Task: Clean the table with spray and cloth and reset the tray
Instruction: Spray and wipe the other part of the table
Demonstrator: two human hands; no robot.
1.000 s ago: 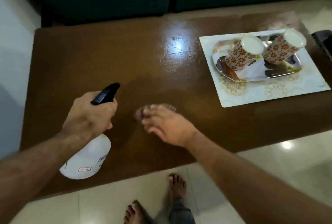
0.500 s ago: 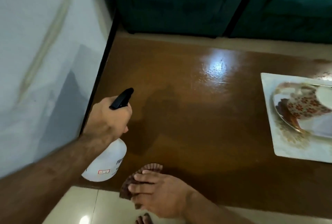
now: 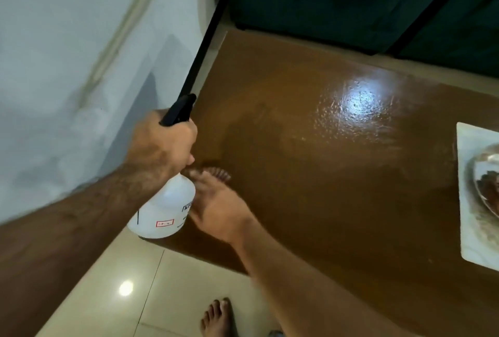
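My right hand [image 3: 216, 204], fingers flat on the cloth [image 3: 220, 173], has swept to the table [image 3: 337, 174] corner, so wiping continues while my left hand [image 3: 162, 144] grips the spray bottle [image 3: 164, 212].

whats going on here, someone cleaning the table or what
A person is cleaning a brown wooden table. The left hand grips a white spray bottle by its black trigger head, near the table's left corner. The right hand presses flat on a brown cloth, mostly hidden under the fingers. A white tray sits at the right edge of view, with a shiny plate on it.
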